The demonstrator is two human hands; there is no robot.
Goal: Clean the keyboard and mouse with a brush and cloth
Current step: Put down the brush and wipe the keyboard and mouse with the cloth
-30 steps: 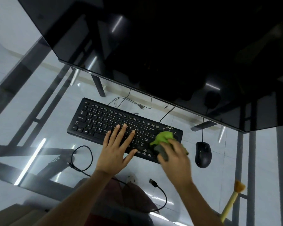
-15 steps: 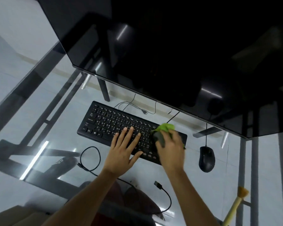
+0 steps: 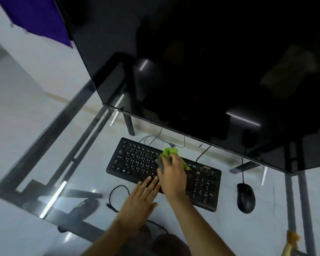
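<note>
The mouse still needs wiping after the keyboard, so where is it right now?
In the head view the mouse sits on the glass table, untouched, to the right of the keyboard, below the monitor's lower edge.

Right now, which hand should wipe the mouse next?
Right hand: it already holds the cloth and is on the same side as the mouse. The left hand lies flat at the keyboard, farther away.

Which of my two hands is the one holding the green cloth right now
Your right hand grips the green cloth, over the middle of the keyboard. Your left hand holds nothing: it lies flat with fingers spread at the keyboard's near edge.
</note>
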